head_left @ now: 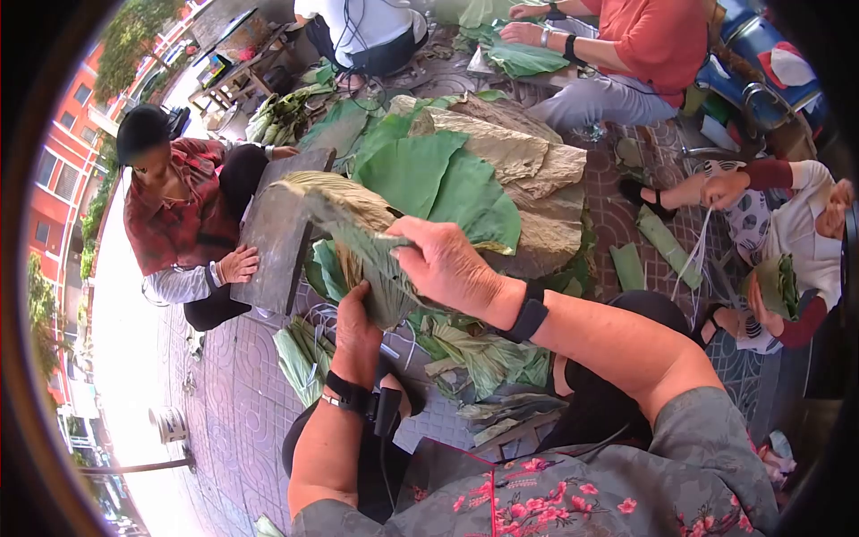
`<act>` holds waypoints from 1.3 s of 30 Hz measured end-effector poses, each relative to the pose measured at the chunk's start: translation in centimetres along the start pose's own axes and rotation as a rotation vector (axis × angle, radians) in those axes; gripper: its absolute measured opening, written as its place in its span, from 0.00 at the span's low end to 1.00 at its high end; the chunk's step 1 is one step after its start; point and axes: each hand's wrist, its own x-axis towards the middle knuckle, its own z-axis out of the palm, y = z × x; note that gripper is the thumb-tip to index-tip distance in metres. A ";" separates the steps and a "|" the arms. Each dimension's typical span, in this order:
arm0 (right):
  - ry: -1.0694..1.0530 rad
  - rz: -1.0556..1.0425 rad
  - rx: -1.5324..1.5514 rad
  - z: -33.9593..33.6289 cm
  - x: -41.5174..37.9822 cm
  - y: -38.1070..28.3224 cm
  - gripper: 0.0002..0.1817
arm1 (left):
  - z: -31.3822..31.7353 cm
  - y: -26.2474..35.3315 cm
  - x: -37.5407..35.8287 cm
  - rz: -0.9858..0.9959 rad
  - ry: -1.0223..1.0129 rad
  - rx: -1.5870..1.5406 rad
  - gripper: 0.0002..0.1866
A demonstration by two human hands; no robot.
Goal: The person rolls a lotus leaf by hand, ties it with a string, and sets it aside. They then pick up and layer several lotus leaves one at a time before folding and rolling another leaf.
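Two hands (358, 336) on one leaf bundle (358, 242); four co-workers (179, 215)

Folded leaf bundle (358, 246) – matt, veined, dull green, dry and papery at the edges. Fresh leaves (429, 174) – smooth, faintly waxy; dried leaves (514, 148) – tan, wrinkled, rough. Board (277, 237) of grey weathered wood. Paving (237, 403) of patterned, slightly glossy tile. Wristbands (528, 318) of black matt plastic.

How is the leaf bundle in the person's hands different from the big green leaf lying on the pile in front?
The leaf bundle is folded and gripped by the left hand and right hand; the big green leaf lies spread out, untouched. The bundle looks pale and yellowish-green, the big leaf bright, even green. The bundle is narrow and layered, the big leaf broad. Both are large, veined plant leaves.
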 end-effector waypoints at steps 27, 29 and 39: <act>-0.037 -0.470 -0.700 -7.6 2.9 1.2 0.46 | 0.1 5.4 0.8 -0.132 -0.126 -0.352 0.19; 0.035 -0.467 -0.796 -6.8 2.3 2.6 0.36 | 1.5 6.6 0.1 -0.179 -0.208 -0.465 0.19; 0.138 -0.304 -0.478 -10.0 6.3 2.4 0.13 | 7.7 10.7 -4.3 0.131 -0.378 -0.382 0.18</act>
